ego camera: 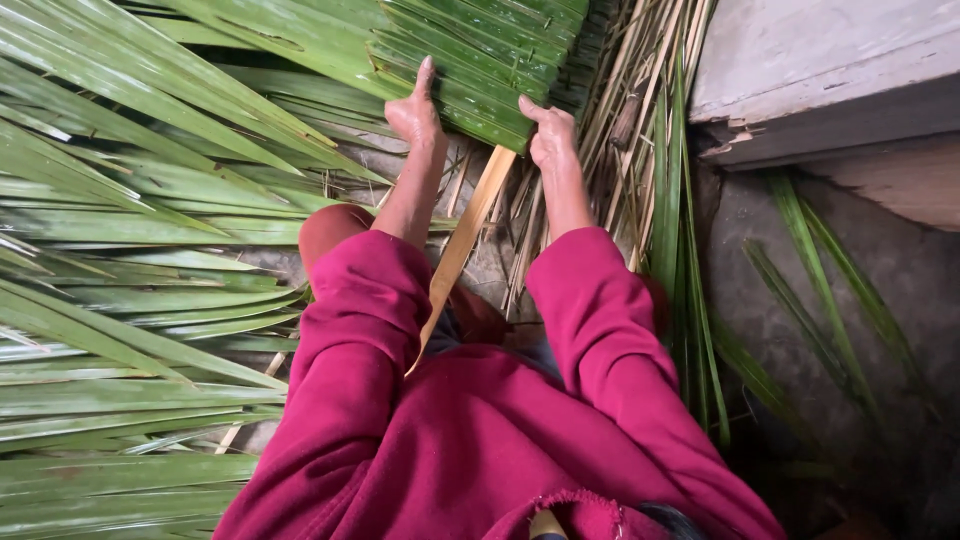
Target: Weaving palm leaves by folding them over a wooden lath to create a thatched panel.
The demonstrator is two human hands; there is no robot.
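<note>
A woven mat of green palm leaflets [480, 60] lies in front of me at the top centre. My left hand [415, 110] grips its near edge on the left side, thumb pointing up. My right hand [550, 135] grips the same edge on the right. Between my hands a pale tan midrib [465, 235] runs from under the mat down toward my lap. Both arms wear dark red sleeves [360, 330].
Long loose green palm leaves [120, 260] fan out across the left side. Dry brown stalks [630, 120] lie to the right of the mat. A grey concrete ledge [820, 70] stands at the upper right, with a few leaves [820, 290] on the dark ground below.
</note>
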